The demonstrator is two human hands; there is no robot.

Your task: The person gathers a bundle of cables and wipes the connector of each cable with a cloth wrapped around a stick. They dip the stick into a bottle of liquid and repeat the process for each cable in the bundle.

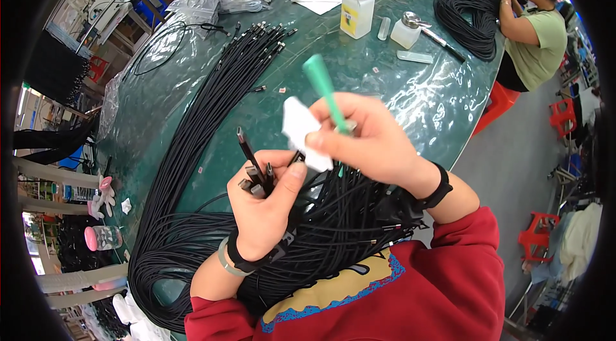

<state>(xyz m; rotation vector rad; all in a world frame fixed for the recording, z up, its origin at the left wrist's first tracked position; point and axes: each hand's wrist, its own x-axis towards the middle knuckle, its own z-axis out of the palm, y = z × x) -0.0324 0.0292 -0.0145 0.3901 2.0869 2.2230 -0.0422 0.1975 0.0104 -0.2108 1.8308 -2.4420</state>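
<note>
Several black cable connectors [256,177] stick up from my left hand [263,203], whose fingers are closed around them. Above and to the right, my right hand [366,139] pinches a crumpled white wipe [300,128] and also holds a slim green tool [325,94], blurred by motion; its kind is unclear. The wipe's lower end is close to the left fingertips; whether it touches a connector I cannot tell. Beneath both hands a thick heap of black cables [333,212] lies against my front. A long bundle of black cables [205,103] stretches away to the left, metal plugs at its far end.
On the green-covered table [308,39] stand a square bottle [357,12] with a metal lid and a smaller dispenser bottle [406,31], beside a marker [444,44]. A coiled cable bundle [467,20] lies at far right, near a co-worker [539,26]. Red stools [539,236] stand right.
</note>
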